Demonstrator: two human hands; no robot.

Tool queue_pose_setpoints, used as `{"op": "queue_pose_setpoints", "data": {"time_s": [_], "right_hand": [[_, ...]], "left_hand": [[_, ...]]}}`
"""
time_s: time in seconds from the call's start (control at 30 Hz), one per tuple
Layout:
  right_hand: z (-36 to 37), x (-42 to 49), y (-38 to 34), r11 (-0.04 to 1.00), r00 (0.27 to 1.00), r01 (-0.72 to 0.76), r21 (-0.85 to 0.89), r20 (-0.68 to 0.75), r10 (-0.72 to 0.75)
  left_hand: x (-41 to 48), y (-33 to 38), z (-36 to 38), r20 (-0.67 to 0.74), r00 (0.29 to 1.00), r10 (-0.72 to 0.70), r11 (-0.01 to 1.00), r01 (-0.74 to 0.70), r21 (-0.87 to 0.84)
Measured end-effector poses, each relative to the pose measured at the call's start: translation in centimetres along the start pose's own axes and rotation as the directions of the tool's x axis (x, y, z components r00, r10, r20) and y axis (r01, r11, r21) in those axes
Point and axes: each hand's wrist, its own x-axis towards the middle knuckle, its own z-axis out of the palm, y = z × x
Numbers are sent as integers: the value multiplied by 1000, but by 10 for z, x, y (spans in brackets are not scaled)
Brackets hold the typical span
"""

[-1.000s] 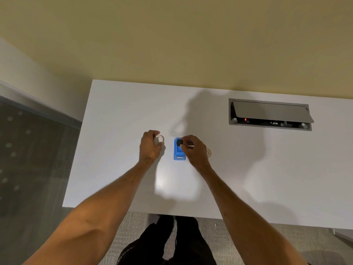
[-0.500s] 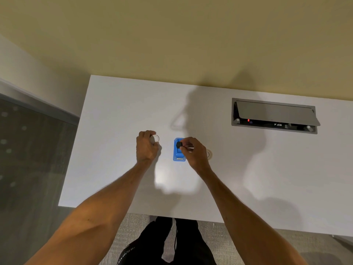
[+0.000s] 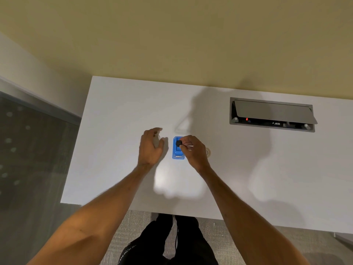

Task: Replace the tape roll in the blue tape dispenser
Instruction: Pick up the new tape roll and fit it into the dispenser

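Note:
The blue tape dispenser (image 3: 177, 153) lies flat on the white table (image 3: 118, 150), between my two hands. My right hand (image 3: 195, 152) pinches a small black spindle (image 3: 178, 143) just over the dispenser's open well. Left of the dispenser, my left hand (image 3: 150, 148) holds a clear tape roll (image 3: 156, 140) between thumb and fingers; the roll is blurred and mostly hidden. A second pale tape roll (image 3: 208, 152) rests on the table behind my right hand, only its edge showing.
A grey cable hatch (image 3: 272, 114) with its lid raised is set into the table at the back right. The table's left edge and near edge border carpet. A beige wall runs along the far edge. My legs stand below the near edge.
My left hand has shifted slightly and its fingers have stretched out around the clear roll. My right hand keeps the black spindle over the dispenser, barely moved.

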Motion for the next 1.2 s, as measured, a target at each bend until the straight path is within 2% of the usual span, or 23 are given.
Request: {"op": "queue_pose_setpoints", "data": {"time_s": [0.1,0.23,0.7,0.83,0.93,1.03,1.1,1.2], "right_hand": [[-4,-6,-1,999,999,28,-26,-19,-29],[-11,-15,-2,997,997,60,-39,-47,-62],[-27,-30,7,970,987,156,-186,5,-158],[-40,-38,20,987,988,-1,-163,-152,-24],[-50,-44,34,959,983,-76,-272,-181,26],[-58,-43,40,907,993,-49,-418,-122,-3],[-60,-39,41,836,998,-21,-549,-55,-11],[-61,-32,42,788,1000,-3,-616,1,5]], "left_hand": [[-22,10,6,118,984,130,991,-125,-49],[-38,26,16,219,967,132,989,-116,-87],[-44,33,27,232,969,82,992,-57,-112],[-43,32,28,234,967,96,989,-67,-131],[-43,33,31,229,967,110,989,-83,-125],[-41,34,35,218,969,118,990,-99,-97],[-39,37,37,215,970,117,992,-103,-79],[-37,40,42,219,967,130,990,-116,-75]]}}
